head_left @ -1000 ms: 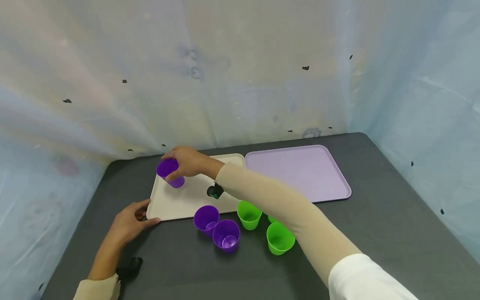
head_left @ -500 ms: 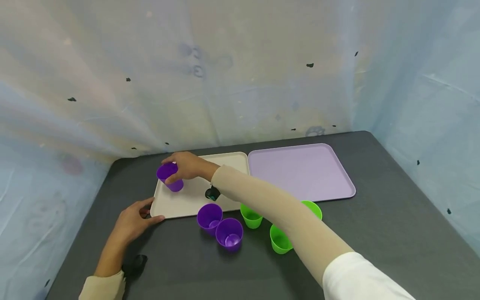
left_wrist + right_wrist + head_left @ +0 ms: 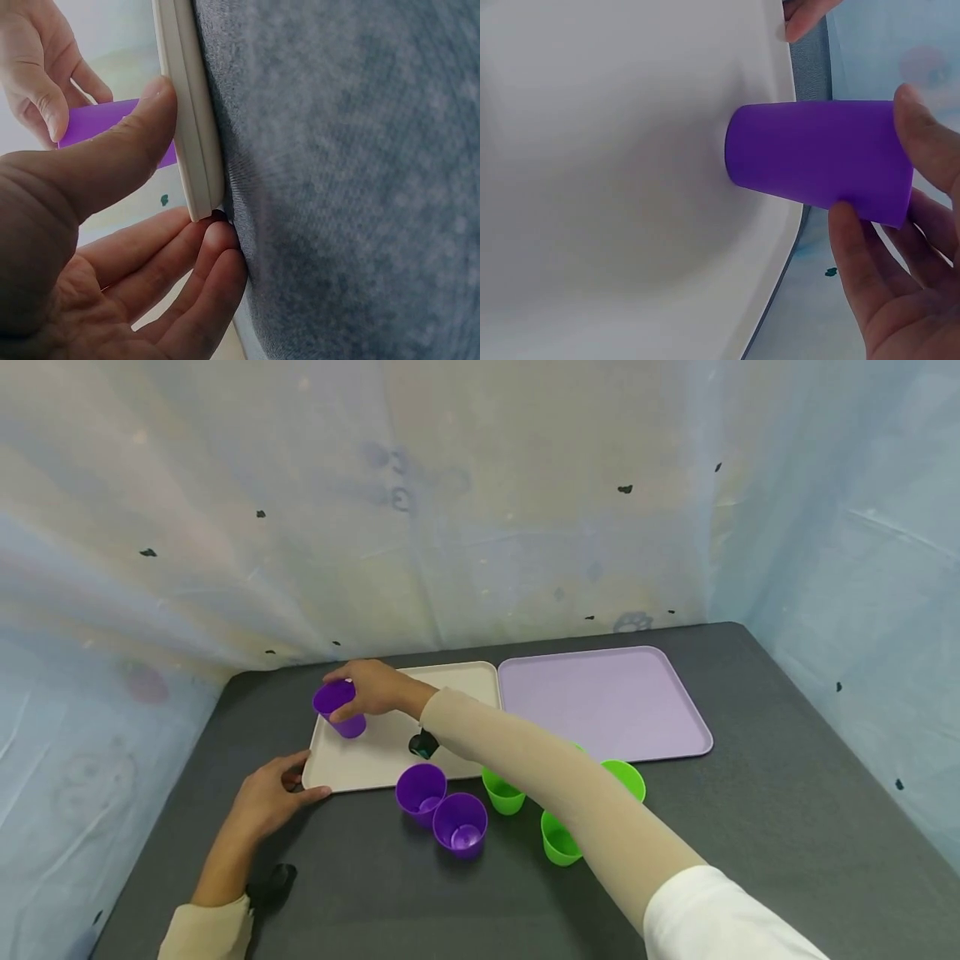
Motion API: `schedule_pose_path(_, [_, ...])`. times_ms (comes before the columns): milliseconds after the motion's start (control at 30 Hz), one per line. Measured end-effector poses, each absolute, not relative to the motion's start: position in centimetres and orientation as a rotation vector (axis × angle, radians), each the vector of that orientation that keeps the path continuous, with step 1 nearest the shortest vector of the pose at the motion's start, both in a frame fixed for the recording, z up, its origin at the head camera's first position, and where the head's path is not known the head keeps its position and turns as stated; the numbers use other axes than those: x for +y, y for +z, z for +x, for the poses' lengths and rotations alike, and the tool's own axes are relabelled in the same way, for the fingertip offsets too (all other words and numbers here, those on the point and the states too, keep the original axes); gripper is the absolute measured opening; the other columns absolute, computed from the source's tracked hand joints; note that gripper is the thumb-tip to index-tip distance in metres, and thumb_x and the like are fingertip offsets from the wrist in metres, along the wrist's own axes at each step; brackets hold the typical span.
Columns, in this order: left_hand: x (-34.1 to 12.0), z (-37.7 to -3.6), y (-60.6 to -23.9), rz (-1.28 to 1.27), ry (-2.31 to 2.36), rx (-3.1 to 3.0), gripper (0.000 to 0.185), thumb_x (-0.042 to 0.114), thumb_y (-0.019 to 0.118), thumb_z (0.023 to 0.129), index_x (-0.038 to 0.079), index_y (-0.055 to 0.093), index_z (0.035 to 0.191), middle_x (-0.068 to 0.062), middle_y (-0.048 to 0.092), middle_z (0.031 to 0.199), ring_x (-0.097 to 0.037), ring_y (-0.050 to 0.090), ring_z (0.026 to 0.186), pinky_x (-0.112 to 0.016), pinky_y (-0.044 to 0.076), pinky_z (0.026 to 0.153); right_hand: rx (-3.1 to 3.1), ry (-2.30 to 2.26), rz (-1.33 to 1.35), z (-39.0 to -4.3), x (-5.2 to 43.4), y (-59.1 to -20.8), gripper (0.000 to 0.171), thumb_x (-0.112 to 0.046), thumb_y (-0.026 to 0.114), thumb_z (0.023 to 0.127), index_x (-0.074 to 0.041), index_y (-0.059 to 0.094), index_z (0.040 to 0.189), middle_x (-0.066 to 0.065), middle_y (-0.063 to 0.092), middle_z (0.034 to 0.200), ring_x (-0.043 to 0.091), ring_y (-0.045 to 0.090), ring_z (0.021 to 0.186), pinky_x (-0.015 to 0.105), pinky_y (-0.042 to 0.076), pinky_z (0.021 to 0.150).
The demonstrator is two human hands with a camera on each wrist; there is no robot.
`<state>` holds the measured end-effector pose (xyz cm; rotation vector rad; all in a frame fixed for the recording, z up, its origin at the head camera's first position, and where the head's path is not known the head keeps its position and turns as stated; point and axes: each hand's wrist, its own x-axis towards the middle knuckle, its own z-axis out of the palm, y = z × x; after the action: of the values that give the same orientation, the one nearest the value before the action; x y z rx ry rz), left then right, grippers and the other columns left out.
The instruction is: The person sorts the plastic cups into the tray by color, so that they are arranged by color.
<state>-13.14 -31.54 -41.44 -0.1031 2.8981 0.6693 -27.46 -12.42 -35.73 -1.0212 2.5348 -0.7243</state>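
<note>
A purple cup (image 3: 349,725) is in the grip of my right hand (image 3: 378,687), thumb and fingers around its upper part near the rim. Its base meets the left end of the cream tray (image 3: 360,768), as the right wrist view shows this cup (image 3: 817,154) from the side. My left hand (image 3: 262,797) holds the tray's near left corner. In the left wrist view the thumb (image 3: 139,146) presses along the tray edge (image 3: 191,112), while the other fingers bend against the corner. Two more purple cups (image 3: 420,789) stand upright together just in front of the tray.
Several green cups (image 3: 504,795) stand right of the purple pair, partly hidden by my right forearm. A lilac tray (image 3: 600,702) lies beside the cream one at the back. The dark grey table (image 3: 390,902) meets a pale patterned curtain (image 3: 480,527) behind.
My right hand has brought the purple cup slightly left and down over the cream tray's left end. The left hand stays at the tray corner. The head view has shifted a little.
</note>
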Motion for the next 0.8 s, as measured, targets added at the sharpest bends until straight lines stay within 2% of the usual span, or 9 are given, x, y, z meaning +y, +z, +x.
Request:
schedule_pose_path(400, [-31.5,-12.9,-41.5,-0.102,0.671,2.904,0.087,0.048,0.077,0.084,-0.003,0.044,0.146,-0.031,0.058,0.125,-0.043,0.061,0.109,-0.059,0.049,0.088,2.537,-0.691,-1.029,-27.1,-12.1,-34.5,0.078,-0.045,0.075,0.087,-0.023,0.04,0.153,-0.005,0.047,0.154,0.013,0.047,0.14,0.023,0.042,0.112])
schedule_pose_path(800, [-31.2,-13.3,-41.7,-0.092,0.679,2.9,0.087,0.049,0.077,0.084,-0.002,0.044,0.146,-0.03,0.058,0.125,-0.042,0.061,0.109,-0.059,0.049,0.09,2.529,-0.754,-1.055,-25.9,-8.5,-31.7,0.078,-0.044,0.075,0.087,-0.022,0.039,0.154,-0.008,0.044,0.156,0.011,0.048,0.139,0.027,0.041,0.113])
